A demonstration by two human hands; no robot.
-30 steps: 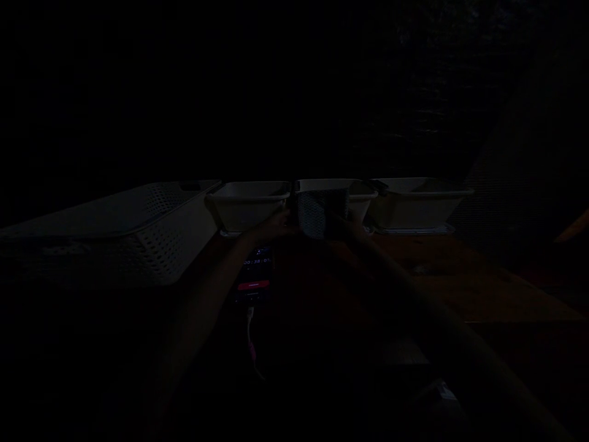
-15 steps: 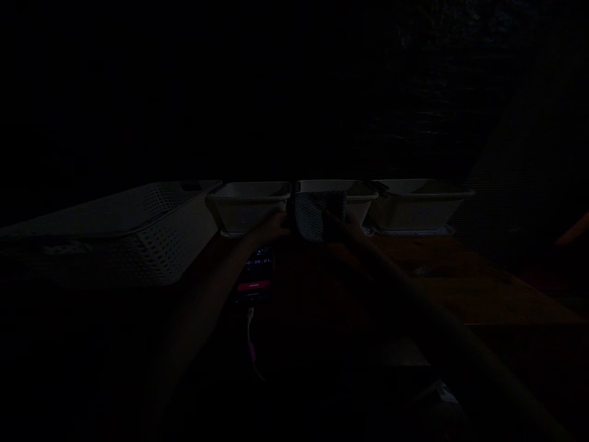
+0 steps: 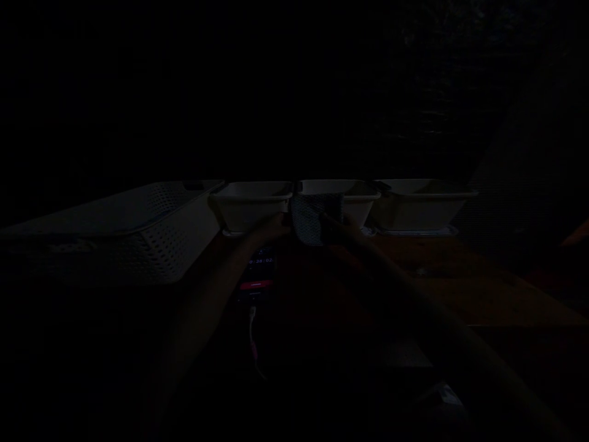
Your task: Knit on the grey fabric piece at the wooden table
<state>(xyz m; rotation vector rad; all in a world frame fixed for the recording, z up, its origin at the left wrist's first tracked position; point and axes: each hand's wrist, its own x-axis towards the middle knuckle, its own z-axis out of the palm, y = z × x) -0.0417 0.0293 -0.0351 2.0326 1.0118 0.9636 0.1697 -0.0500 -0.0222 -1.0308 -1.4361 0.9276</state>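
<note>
The picture is very dark. Between my two hands, in front of the middle white tub [image 3: 359, 210], is a folded piece of grey textured cloth [image 3: 307, 218]. My right hand [image 3: 343, 226] grips its right side, with fingers pressed against the front. At the cloth's left edge is my left hand [image 3: 277, 224], its fingers mostly lost in shadow, so its hold is hard to make out. Below my left wrist a lit phone [image 3: 256, 276] lies on the wooden table [image 3: 460, 288], showing running digits and a red button.
A large white perforated basket [image 3: 184, 245] stands on the left. Another white tub [image 3: 251, 209] is beside it, and a third tub [image 3: 423, 209] stands to the right. A white cable [image 3: 252, 331] runs from the phone toward me.
The cloth has shifted very slightly left and down between my hands. The digits on the phone have advanced. The whole view has moved a little.
</note>
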